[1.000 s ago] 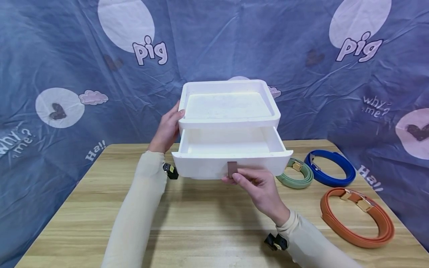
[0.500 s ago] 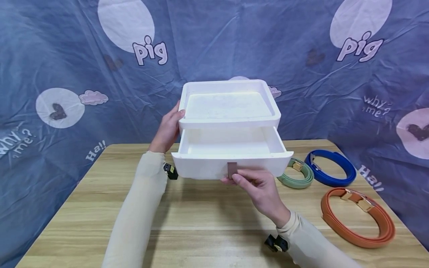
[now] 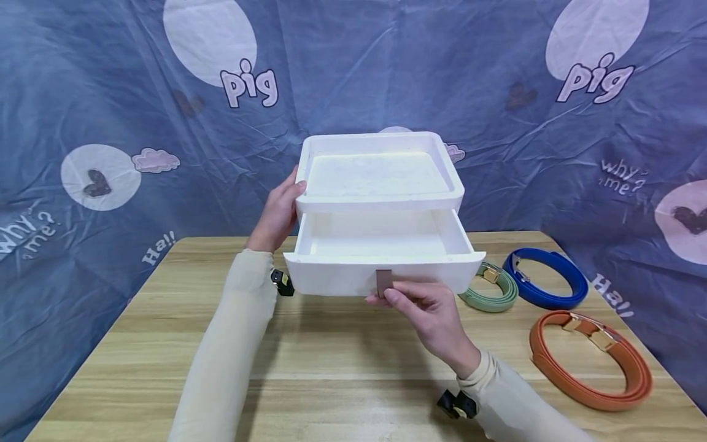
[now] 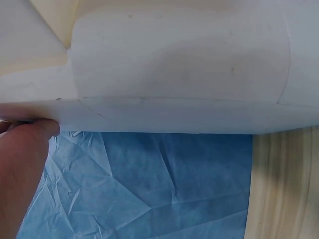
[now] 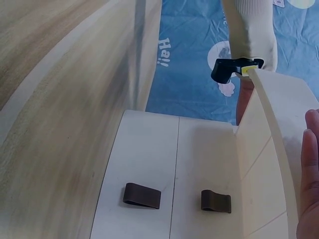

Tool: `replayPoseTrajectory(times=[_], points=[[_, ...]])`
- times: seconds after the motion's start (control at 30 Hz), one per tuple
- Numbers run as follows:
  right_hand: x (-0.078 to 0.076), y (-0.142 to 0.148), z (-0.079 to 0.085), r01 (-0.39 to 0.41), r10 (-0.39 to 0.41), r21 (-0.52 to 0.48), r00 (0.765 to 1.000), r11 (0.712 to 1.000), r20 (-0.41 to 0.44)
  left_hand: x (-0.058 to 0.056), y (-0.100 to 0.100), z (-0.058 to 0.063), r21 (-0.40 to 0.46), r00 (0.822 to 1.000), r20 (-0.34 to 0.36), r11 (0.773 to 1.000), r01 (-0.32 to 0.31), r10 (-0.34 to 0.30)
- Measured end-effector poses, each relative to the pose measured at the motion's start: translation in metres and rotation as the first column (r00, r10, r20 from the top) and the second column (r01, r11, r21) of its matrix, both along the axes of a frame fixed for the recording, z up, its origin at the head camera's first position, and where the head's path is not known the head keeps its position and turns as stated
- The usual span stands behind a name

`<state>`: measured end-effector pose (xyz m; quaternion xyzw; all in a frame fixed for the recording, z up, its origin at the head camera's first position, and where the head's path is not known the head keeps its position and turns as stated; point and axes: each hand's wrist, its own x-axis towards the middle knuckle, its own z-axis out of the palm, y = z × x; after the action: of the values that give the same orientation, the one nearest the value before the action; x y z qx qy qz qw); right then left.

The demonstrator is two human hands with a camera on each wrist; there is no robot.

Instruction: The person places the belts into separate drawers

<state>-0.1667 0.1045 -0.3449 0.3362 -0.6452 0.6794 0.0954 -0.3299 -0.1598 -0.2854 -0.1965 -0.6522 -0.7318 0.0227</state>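
Observation:
A white drawer unit (image 3: 381, 202) with a shallow tray-like top stands in the middle. Its top drawer (image 3: 331, 279) is pulled out toward me, and the inside is bare. At the left side my left hand (image 3: 276, 212) holds the unit, thumb over the top rim; its other fingers are mostly hidden. The right hand (image 3: 436, 316) pinches the brown pull tab (image 3: 383, 282) on the drawer front between thumb and fingers. In the right wrist view, the lower front bears two more brown tabs, a left tab (image 5: 142, 195) and a right tab (image 5: 216, 201).
On the right of the wooden table (image 3: 182, 344) lie several coiled belts: a green belt (image 3: 491, 302), a blue belt (image 3: 552, 298) and an orange belt (image 3: 585, 396), all with gold-toned or metal buckles. A blue printed cloth (image 3: 353, 73) hangs behind and beside the table.

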Motion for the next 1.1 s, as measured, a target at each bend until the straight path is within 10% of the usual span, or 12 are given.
replayPoseTrajectory(times=[1.1], points=[[0.0039, 0.0002, -0.0049, -0.025, 0.022, -0.043, 0.997, 0.999, -0.072, 0.0014, 0.0010, -0.0005, 0.001, 1.000, -0.014, 1.000, -0.009, 0.009]])
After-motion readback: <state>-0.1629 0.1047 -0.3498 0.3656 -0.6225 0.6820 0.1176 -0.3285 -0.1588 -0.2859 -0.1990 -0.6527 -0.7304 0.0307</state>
